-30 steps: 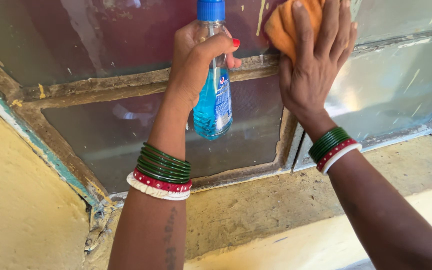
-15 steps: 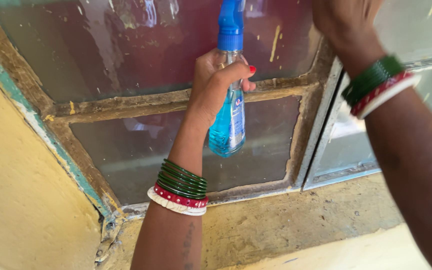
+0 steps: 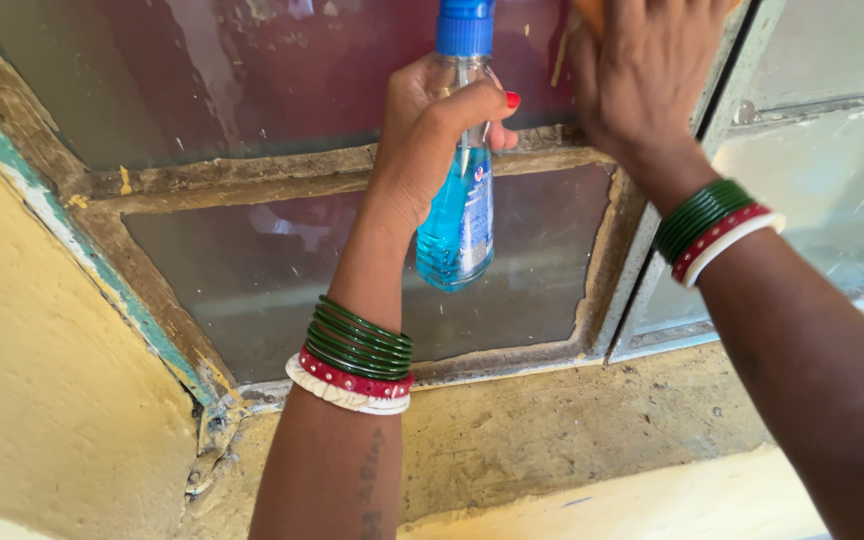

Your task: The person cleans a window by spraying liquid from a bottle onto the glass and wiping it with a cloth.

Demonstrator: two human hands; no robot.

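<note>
Left hand (image 3: 432,140): fingers (image 3: 472,100) clenched around the neck of a clear spray bottle (image 3: 459,220) of blue liquid, held upright just in front of the window pane (image 3: 252,270). Right hand (image 3: 642,75): fingers spread flat, pressing an orange cloth (image 3: 588,8) against the upper glass, right of the bottle cap. Worn wooden frame (image 3: 252,175) runs behind both hands; bangles (image 3: 357,350) sit below the left wrist.
</note>
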